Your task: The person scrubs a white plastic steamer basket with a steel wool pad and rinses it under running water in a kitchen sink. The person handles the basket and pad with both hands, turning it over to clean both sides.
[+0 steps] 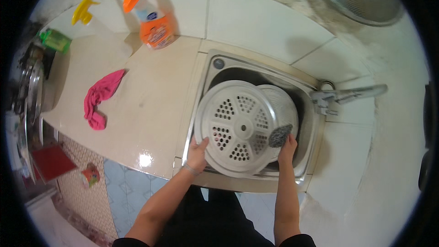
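My left hand [197, 156] grips the lower left rim of a round perforated metal steamer tray [236, 128], its thumb on top. The tray is held over the sink [310, 144], covering much of the basin. In my right hand [287, 149] is a grey steel-wool scouring pad [280, 136], by the tray's right edge. Whether the pad touches the tray I cannot tell. A second round metal piece [283, 104] sits in the basin, partly hidden beneath the tray.
A faucet [322, 101] is mounted behind the sink's right side. On the counter [147, 109] lie a pink cloth [101, 99], an orange spray bottle [156, 27] and a yellow-topped spray bottle [109, 37]. Metal cookware [34, 85] stands far left. A mesh strainer [367, 1] is at upper right.
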`<state>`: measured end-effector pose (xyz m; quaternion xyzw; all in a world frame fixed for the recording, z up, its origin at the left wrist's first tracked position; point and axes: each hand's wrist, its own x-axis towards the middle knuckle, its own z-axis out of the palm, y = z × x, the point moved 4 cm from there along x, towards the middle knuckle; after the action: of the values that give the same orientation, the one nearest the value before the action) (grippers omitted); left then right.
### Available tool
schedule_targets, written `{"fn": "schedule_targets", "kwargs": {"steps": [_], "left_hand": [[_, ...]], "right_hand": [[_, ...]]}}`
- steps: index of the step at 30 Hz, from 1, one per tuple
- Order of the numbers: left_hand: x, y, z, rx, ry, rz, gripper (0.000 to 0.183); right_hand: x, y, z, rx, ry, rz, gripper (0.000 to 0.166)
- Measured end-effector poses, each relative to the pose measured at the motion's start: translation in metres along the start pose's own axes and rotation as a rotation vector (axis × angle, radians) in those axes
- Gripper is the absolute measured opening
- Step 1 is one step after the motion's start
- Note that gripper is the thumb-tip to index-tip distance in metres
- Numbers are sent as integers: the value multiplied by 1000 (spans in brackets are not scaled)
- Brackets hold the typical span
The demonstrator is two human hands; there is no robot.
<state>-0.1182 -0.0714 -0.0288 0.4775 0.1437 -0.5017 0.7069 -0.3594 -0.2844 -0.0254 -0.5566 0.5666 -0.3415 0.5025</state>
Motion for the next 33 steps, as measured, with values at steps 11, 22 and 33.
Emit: {"fn": "schedule_targets", "kwargs": {"steps": [11, 22, 33], "left_hand": [[35, -21, 51, 151, -165, -138, 37], [30, -35, 96, 304, 14, -104, 46], [-84, 105, 95, 448, 124, 368, 31]], "right_hand": [[-11, -39, -90, 1095, 22, 393, 41], [145, -132, -117, -1086, -30, -420, 24], [123, -93, -133, -849, 142, -347, 21]]}}
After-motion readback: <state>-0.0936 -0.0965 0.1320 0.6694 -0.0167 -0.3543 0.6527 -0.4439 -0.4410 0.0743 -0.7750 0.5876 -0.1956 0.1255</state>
